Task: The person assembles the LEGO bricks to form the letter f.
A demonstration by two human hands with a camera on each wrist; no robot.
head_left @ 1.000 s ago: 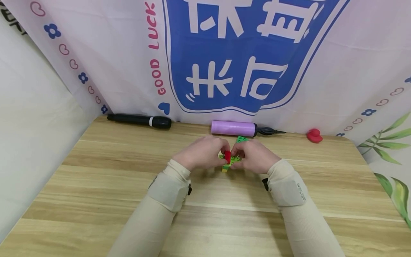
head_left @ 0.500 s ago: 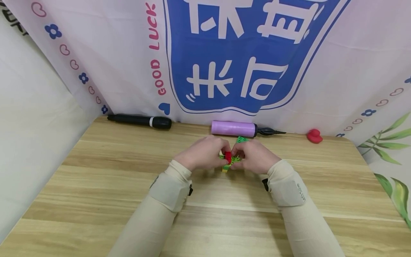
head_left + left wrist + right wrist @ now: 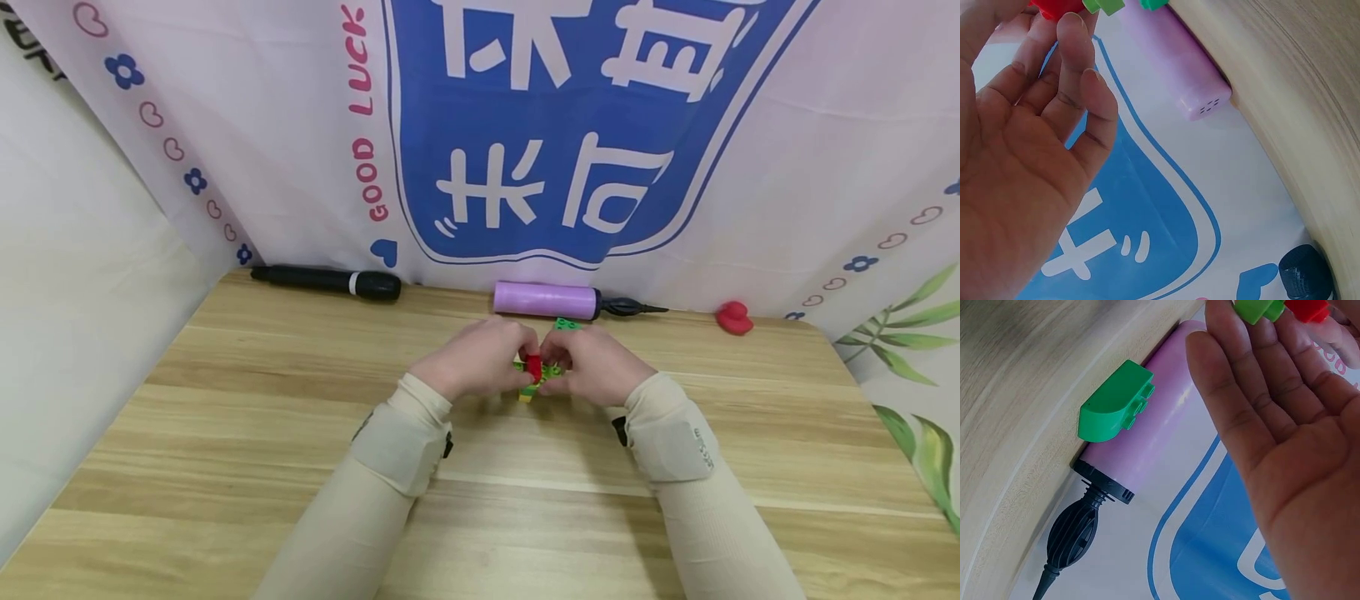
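Observation:
In the head view my left hand [image 3: 476, 358] and right hand [image 3: 596, 367] meet over a small stack of toy building blocks. My left thumb and fingers pinch a red block [image 3: 534, 367] on its top. Beneath it is a lime green block [image 3: 551, 372], which my right fingers and thumb grip from the right. A yellow block [image 3: 526, 398] shows at the stack's lower front. Both wrist views catch only the edges of the red block [image 3: 1054, 7] and the lime green block [image 3: 1258, 309]. My fingers hide much of the stack.
Just behind my right hand lies a separate green block [image 3: 1116, 403], near a purple hand pump [image 3: 546, 299] with a black nozzle. A black microphone-like object [image 3: 322, 282] lies at the back left, and a red rubber duck [image 3: 735, 317] at the back right. A printed cloth [image 3: 300, 125] hangs behind the table.
The red block has shifted very slightly to the right with my left hand. My right hand stays almost still at the stack.

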